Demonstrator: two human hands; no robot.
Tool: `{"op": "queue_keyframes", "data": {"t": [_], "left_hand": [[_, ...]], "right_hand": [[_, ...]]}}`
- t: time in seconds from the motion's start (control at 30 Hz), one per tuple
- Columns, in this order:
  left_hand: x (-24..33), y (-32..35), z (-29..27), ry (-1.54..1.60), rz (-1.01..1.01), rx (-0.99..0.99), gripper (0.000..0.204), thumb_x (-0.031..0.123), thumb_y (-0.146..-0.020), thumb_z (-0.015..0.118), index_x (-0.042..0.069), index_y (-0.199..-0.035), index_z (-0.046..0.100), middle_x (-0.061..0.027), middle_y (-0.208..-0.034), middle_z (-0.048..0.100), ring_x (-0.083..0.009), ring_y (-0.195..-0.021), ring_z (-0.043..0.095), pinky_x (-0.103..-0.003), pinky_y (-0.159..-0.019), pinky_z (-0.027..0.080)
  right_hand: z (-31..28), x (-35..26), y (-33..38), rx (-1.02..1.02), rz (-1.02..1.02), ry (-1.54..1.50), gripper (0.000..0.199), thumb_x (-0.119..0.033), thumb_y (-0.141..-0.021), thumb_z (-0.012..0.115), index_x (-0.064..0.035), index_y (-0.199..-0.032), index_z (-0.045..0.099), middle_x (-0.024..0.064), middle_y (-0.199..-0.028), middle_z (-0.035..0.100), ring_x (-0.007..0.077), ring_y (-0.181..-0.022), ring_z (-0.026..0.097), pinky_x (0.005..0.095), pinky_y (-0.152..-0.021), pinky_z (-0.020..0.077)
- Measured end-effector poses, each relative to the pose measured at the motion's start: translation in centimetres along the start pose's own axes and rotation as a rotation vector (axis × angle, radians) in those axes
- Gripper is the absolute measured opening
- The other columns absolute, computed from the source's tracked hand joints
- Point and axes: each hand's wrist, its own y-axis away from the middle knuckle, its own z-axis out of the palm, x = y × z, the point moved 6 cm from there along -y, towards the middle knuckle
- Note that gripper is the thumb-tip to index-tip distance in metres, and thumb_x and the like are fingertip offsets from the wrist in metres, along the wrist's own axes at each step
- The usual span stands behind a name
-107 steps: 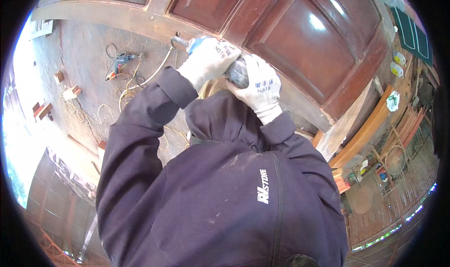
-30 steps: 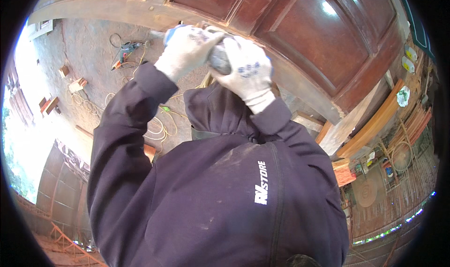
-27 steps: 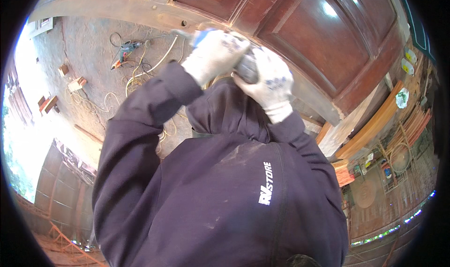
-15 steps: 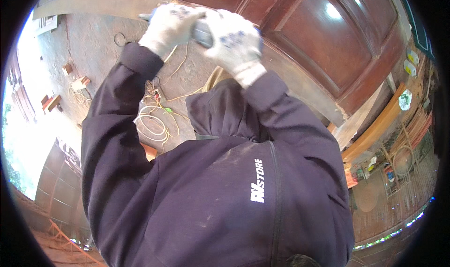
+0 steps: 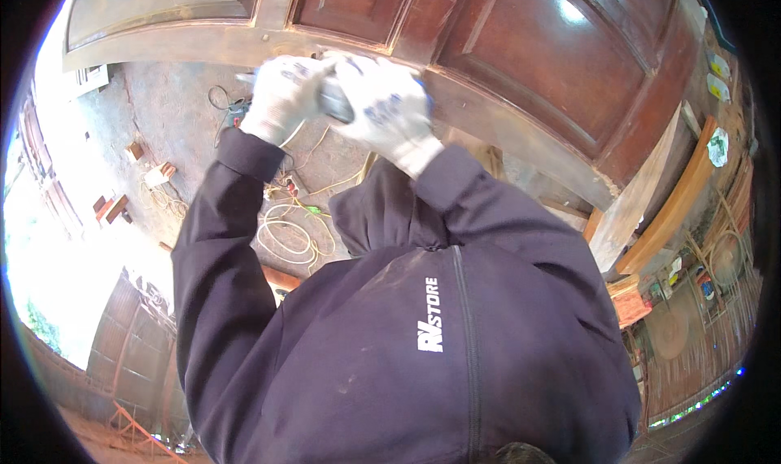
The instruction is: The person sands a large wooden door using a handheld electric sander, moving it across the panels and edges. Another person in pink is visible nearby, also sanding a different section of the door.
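Both my hands wear white knit gloves with blue marks. My left hand (image 5: 285, 98) and my right hand (image 5: 381, 102) are closed, side by side, around a grey hand-held tool (image 5: 334, 99). Its rounded grey body shows between the gloves, and a thin end pokes out left of my left hand. The gloves cover the rest, so its exact kind cannot be made out. The hands are at the near edge of a brown panelled wooden door (image 5: 553, 65). Whether the tool touches that edge is hidden.
On the floor to the left lie a coiled pale hose or cable (image 5: 285, 240), a teal power tool (image 5: 236, 112) and small wood blocks (image 5: 160, 173). Long boards (image 5: 671, 199) lean at the right beyond the door's corner. My dark jacket (image 5: 366, 342) fills the lower middle.
The view has shifted, showing more of the door. Both hands, still around the grey tool, have moved left along the door edge and a little toward me.
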Motion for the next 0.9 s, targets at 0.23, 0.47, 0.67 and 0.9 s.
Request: {"op": "queue_keyframes", "data": {"t": [0.23,0.47,0.67,0.9], "left_hand": [[-10.4,1.2,-2.4,-0.168,-0.135,0.143,0.038,0.019,-0.072,0.076,0.014,-0.109,0.072,-0.0123,-0.1,0.073,-0.0331,-0.1,0.068,-0.044,-0.092,0.052],[3.9,-0.9,0.0,-0.025,-0.026,0.241,0.035,0.019,-0.074,0.073,0.018,-0.109,0.073,-0.0084,-0.094,0.074,-0.0275,-0.09,0.072,-0.041,-0.081,0.056],[18.3,-4.0,4.7,0.095,-0.062,0.036,0.021,0.023,-0.082,0.067,0.018,-0.103,0.069,-0.0059,-0.083,0.071,-0.0277,-0.082,0.073,-0.043,-0.069,0.056],[24.5,-3.5,9.8,0.257,-0.141,0.314,0.012,0.023,-0.082,0.061,0.018,-0.09,0.069,-0.001,-0.069,0.065,-0.0214,-0.068,0.069,-0.042,-0.057,0.052]], "right_hand": [[5.0,-3.8,-8.1,-0.069,-0.051,0.04,0.052,-0.044,-0.068,0.078,-0.0136,-0.108,0.064,0.0081,-0.098,0.066,0.0277,-0.089,0.066,0.0466,-0.078,0.0519],[-3.3,2.3,1.2,-0.086,-0.097,0.04,0.059,-0.045,-0.071,0.082,-0.0158,-0.118,0.061,0.0052,-0.102,0.068,0.0233,-0.095,0.067,0.0381,-0.081,0.054],[-10.1,9.5,11.5,-0.259,-0.051,0.058,0.077,-0.047,-0.072,0.083,-0.0065,-0.132,0.057,0.0188,-0.126,0.064,0.0339,-0.116,0.062,0.043,-0.099,0.0501],[-11.7,11.5,15.7,-0.31,-0.256,0.126,0.078,-0.033,-0.065,0.088,-0.0039,-0.13,0.058,0.0169,-0.126,0.063,0.036,-0.117,0.061,0.0458,-0.1,0.0499]]}}
